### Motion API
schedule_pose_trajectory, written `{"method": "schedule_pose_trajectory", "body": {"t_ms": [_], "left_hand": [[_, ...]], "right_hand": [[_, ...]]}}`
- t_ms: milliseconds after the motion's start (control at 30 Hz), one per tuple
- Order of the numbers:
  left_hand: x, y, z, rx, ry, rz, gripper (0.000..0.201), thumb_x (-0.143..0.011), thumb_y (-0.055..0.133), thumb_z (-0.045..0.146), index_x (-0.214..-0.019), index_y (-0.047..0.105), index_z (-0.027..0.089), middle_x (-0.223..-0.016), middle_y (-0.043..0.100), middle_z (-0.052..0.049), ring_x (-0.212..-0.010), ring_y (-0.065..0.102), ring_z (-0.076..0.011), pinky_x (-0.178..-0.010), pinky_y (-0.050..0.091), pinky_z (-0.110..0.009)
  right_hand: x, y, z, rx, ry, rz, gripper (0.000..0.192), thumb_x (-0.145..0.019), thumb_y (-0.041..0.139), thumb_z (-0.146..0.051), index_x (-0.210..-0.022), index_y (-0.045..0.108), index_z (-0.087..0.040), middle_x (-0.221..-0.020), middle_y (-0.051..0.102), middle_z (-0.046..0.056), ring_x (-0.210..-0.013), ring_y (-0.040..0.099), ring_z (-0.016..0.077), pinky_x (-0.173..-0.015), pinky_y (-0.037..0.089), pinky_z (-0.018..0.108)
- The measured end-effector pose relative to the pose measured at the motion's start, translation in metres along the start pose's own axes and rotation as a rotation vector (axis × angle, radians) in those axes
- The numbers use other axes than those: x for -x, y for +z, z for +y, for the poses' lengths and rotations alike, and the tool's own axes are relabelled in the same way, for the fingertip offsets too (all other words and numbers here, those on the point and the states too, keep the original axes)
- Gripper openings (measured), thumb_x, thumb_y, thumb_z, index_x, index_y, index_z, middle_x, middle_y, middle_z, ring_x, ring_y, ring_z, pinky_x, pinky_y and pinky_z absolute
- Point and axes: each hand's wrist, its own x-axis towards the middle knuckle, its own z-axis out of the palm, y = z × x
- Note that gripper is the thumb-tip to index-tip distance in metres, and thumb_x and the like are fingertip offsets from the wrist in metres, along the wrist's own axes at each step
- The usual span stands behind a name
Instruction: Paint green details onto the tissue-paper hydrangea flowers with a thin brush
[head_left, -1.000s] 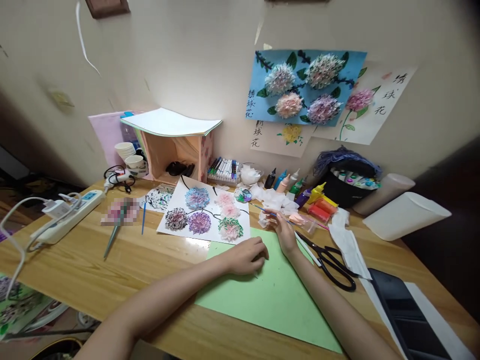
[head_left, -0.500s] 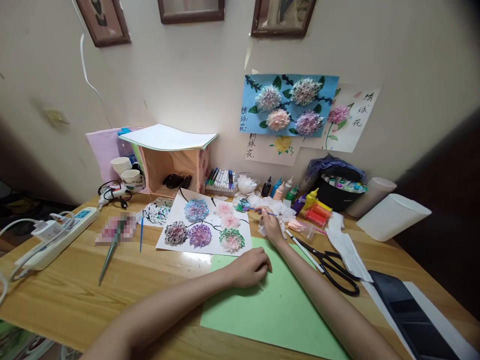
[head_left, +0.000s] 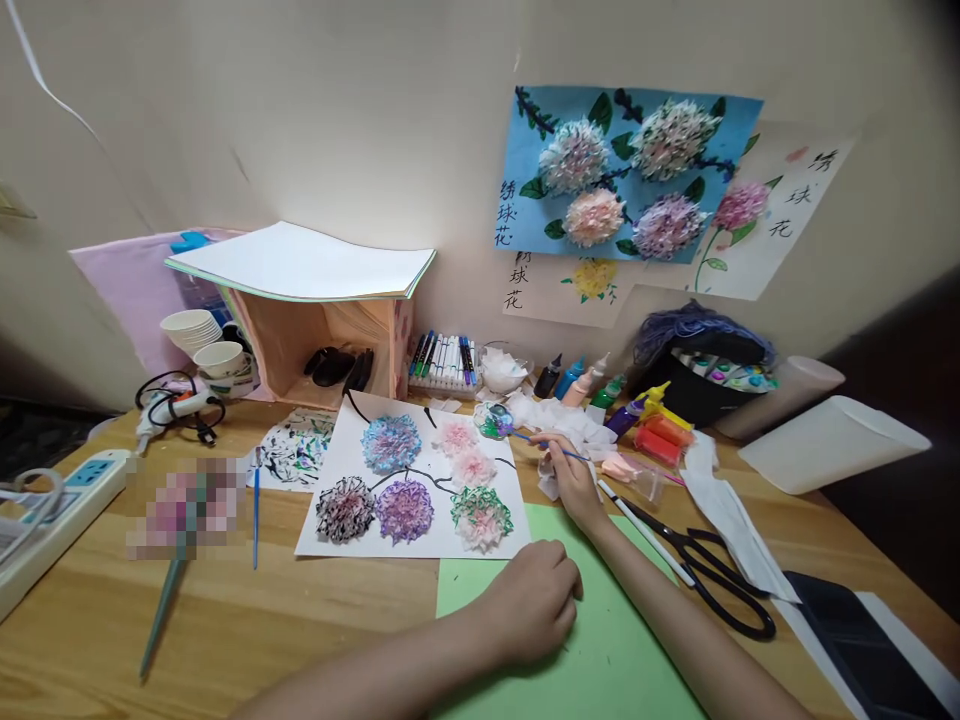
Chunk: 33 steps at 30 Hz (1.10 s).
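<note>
My right hand (head_left: pixel 570 478) is closed around a thin blue paintbrush (head_left: pixel 559 447). The brush's tip points left and reaches a small paint palette (head_left: pixel 493 420) smeared with green, blue and purple. Curled on the green sheet (head_left: pixel 622 645) lies my left hand (head_left: pixel 534 603); its fingers are closed and whatever they hold, if anything, is hidden underneath. Beyond it is a white sheet (head_left: pixel 311 540) bearing raised paper flowers: a blue one (head_left: pixel 391 443), a black one (head_left: pixel 345 509), a purple one (head_left: pixel 404 510), pink ones (head_left: pixel 455 436), and a pink flower with green edges (head_left: pixel 481 517).
Black scissors (head_left: pixel 697 550) and a white stick (head_left: pixel 645 532) lie right of my right forearm. Paint bottles (head_left: pixel 576 382), crumpled tissue (head_left: pixel 574 422) and markers (head_left: pixel 444 360) line the back. A second brush (head_left: pixel 256 515) and a power strip (head_left: pixel 67 525) are left.
My view has come closer and tipped down, so the desk things look larger and the picture frames are out of sight. Both hands keep nearly the same pose, the brush still at the palette.
</note>
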Motion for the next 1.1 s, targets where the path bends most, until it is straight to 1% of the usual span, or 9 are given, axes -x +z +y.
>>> {"method": "schedule_pose_trajectory", "body": {"t_ms": [167, 300, 467, 567, 700, 867, 967, 1100], "left_hand": [[0.001, -0.001, -0.001, -0.002, 0.015, -0.028, 0.014, -0.085, 0.045, 0.015, -0.097, 0.051, 0.018, -0.096, 0.053, -0.007, -0.089, 0.049, -0.0197, -0.076, 0.042, -0.029], [0.001, -0.004, -0.001, -0.011, 0.027, -0.040, 0.015, -0.085, 0.044, 0.014, -0.097, 0.051, 0.018, -0.096, 0.053, -0.007, -0.089, 0.049, -0.0191, -0.077, 0.042, -0.028], [0.001, -0.008, 0.001, -0.007, 0.025, -0.059, 0.015, -0.085, 0.043, 0.013, -0.097, 0.051, 0.018, -0.097, 0.053, -0.007, -0.088, 0.049, -0.0188, -0.078, 0.042, -0.028], [0.001, -0.009, 0.002, -0.001, 0.018, -0.063, 0.015, -0.085, 0.043, 0.013, -0.097, 0.050, 0.018, -0.097, 0.052, -0.007, -0.088, 0.049, -0.0188, -0.078, 0.042, -0.028], [0.001, -0.010, 0.004, 0.001, 0.008, -0.073, 0.016, -0.085, 0.042, 0.013, -0.098, 0.050, 0.018, -0.097, 0.052, -0.007, -0.088, 0.048, -0.0188, -0.078, 0.042, -0.028], [0.000, -0.013, 0.005, -0.001, -0.010, -0.105, 0.017, -0.086, 0.042, 0.012, -0.099, 0.051, 0.018, -0.097, 0.052, -0.007, -0.088, 0.049, -0.0189, -0.078, 0.042, -0.029], [-0.001, -0.014, 0.006, -0.008, -0.011, -0.104, 0.017, -0.085, 0.042, 0.013, -0.099, 0.051, 0.018, -0.097, 0.052, -0.007, -0.087, 0.049, -0.0185, -0.077, 0.042, -0.028], [-0.002, -0.012, 0.005, -0.018, 0.001, -0.077, 0.017, -0.085, 0.043, 0.012, -0.099, 0.052, 0.018, -0.096, 0.053, -0.006, -0.086, 0.049, -0.0175, -0.076, 0.042, -0.027]], "right_hand": [[0.001, 0.000, 0.004, -0.020, 0.025, 0.048, 0.039, -0.094, 0.036, -0.046, -0.103, 0.064, -0.021, -0.102, 0.065, 0.007, -0.076, 0.055, 0.0179, -0.075, 0.043, 0.033], [-0.001, 0.000, 0.002, -0.024, 0.025, 0.049, 0.039, -0.093, 0.039, -0.048, -0.098, 0.066, -0.021, -0.099, 0.066, 0.006, -0.076, 0.057, 0.0176, -0.071, 0.044, 0.031], [-0.002, 0.000, 0.001, -0.025, 0.030, 0.021, 0.039, -0.094, 0.036, -0.048, -0.098, 0.066, -0.022, -0.100, 0.066, 0.006, -0.072, 0.055, 0.0169, -0.070, 0.044, 0.031], [-0.002, 0.000, 0.001, -0.019, 0.027, 0.030, 0.039, -0.095, 0.034, -0.046, -0.100, 0.065, -0.022, -0.103, 0.065, 0.006, -0.074, 0.055, 0.0173, -0.071, 0.043, 0.032], [-0.003, -0.001, 0.000, -0.031, 0.029, 0.008, 0.038, -0.095, 0.035, -0.045, -0.099, 0.065, -0.022, -0.101, 0.065, 0.006, -0.078, 0.056, 0.0179, -0.071, 0.043, 0.031], [-0.003, -0.001, 0.001, -0.085, 0.051, 0.041, 0.039, -0.095, 0.034, -0.046, -0.098, 0.065, -0.022, -0.097, 0.066, 0.006, -0.073, 0.055, 0.0178, -0.070, 0.044, 0.032], [-0.002, -0.001, 0.002, -0.123, 0.043, 0.055, 0.037, -0.094, 0.036, -0.045, -0.097, 0.064, -0.022, -0.095, 0.065, 0.006, -0.073, 0.055, 0.0172, -0.068, 0.045, 0.031], [0.000, -0.002, 0.000, -0.227, 0.036, 0.163, 0.033, -0.094, 0.036, -0.043, -0.094, 0.061, -0.022, -0.093, 0.064, 0.006, -0.073, 0.055, 0.0168, -0.064, 0.046, 0.030]]}}
